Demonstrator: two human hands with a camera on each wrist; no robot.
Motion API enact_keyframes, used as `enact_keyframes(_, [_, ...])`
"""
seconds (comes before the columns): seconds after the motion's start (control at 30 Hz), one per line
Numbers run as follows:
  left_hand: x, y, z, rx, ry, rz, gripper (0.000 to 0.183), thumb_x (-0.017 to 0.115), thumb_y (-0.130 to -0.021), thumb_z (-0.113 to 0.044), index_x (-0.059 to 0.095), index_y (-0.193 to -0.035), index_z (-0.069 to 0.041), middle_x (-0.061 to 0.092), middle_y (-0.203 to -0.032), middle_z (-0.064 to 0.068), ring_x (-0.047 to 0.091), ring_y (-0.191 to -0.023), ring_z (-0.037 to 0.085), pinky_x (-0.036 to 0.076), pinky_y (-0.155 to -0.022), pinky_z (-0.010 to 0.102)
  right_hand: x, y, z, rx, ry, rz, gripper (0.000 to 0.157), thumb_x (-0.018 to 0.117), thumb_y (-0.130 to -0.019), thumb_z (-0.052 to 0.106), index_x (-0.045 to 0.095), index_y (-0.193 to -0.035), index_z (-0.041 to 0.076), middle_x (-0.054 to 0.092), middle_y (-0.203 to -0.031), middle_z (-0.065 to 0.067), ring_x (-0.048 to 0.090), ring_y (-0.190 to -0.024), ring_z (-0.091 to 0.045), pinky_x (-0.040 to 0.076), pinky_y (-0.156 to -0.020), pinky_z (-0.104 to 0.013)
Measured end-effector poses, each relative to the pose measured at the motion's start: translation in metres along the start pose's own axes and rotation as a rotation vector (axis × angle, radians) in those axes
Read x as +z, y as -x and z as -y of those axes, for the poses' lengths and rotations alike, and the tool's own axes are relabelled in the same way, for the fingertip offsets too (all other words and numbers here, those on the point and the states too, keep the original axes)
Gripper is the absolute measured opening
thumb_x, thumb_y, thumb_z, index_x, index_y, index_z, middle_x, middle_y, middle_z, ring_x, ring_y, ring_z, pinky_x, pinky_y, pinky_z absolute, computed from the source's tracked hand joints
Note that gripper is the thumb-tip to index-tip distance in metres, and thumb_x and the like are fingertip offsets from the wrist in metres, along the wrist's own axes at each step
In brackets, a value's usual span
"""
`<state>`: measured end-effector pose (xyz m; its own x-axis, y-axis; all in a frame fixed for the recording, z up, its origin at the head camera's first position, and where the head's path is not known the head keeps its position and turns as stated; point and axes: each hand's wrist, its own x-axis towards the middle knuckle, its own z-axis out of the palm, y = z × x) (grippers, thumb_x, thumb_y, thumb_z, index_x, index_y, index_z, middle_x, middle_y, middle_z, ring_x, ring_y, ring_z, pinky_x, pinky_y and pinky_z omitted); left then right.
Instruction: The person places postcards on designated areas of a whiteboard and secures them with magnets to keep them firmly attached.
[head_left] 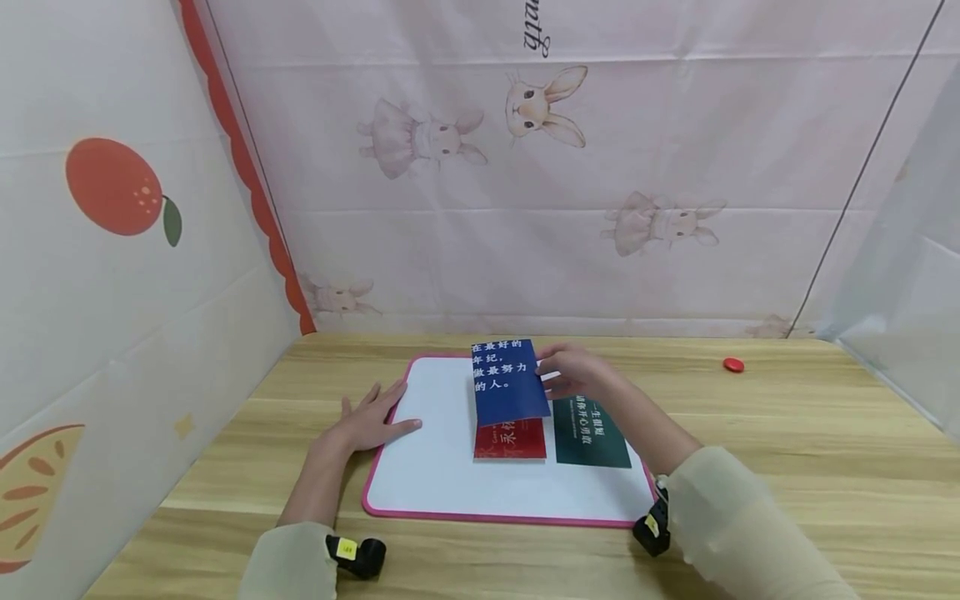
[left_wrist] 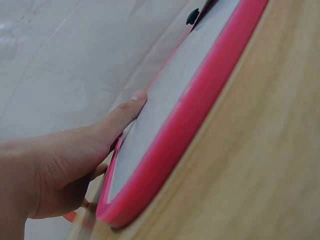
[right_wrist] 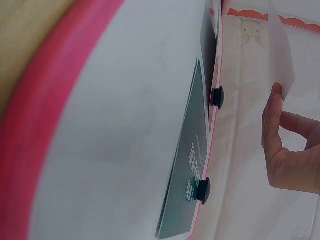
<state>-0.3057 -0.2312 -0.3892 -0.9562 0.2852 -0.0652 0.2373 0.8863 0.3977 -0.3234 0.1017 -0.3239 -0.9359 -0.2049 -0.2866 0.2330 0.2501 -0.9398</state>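
Observation:
My right hand [head_left: 576,372] pinches the right edge of a dark blue card [head_left: 510,387] with white Chinese writing. The card is raised and covers the upper part of a red card [head_left: 517,446] on a white board [head_left: 427,487] with a pink rim. A dark green card [head_left: 592,442] lies on the board, below my right wrist. In the right wrist view, black round magnets [right_wrist: 204,191] sit at the board's far side, one on the green card. My left hand [head_left: 369,421] rests at the board's left edge, thumb on the white surface, fingers extended.
A small red round piece [head_left: 733,365] lies far right on the wooden table [head_left: 810,467]. Printed cloth walls [head_left: 465,275] stand behind and on both sides. Black wrist cameras [head_left: 360,557] are strapped at both sleeves.

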Motion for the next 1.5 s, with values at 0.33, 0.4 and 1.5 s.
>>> enact_keyframes(0.33, [0.001,-0.002,-0.001,-0.029,-0.008,-0.002,0.089,0.053,-0.081,-0.061,0.019,-0.147,-0.012,0.02,-0.149,0.016,0.003,-0.135,0.041,-0.009,-0.097,0.066,0.011,-0.001,0.002,-0.001,-0.019,0.017,0.032,0.05,-0.091,0.003,0.046,-0.122,-0.003,0.055,-0.114,-0.023,0.061,-0.086,-0.029,0.053,-0.073,-0.037])
enact_keyframes(0.4, [0.002,-0.002,-0.001,-0.032,-0.008,0.0,0.09,0.053,-0.081,-0.062,0.019,-0.147,-0.011,0.02,-0.149,0.016,0.003,-0.135,0.041,-0.009,-0.096,0.066,0.014,-0.002,0.002,0.0,-0.025,0.018,0.031,0.05,-0.091,0.003,0.046,-0.121,-0.003,0.055,-0.112,-0.023,0.061,-0.084,-0.029,0.053,-0.071,-0.036])
enact_keyframes(1.5, [0.004,-0.004,0.001,-0.048,-0.017,-0.001,0.091,0.052,-0.08,-0.064,0.019,-0.147,-0.012,0.02,-0.149,0.016,0.003,-0.135,0.041,-0.01,-0.097,0.065,0.045,-0.001,0.002,-0.008,-0.028,0.0,0.034,0.054,-0.09,0.003,0.048,-0.123,-0.002,0.059,-0.104,-0.019,0.064,-0.08,-0.027,0.054,-0.068,-0.034])
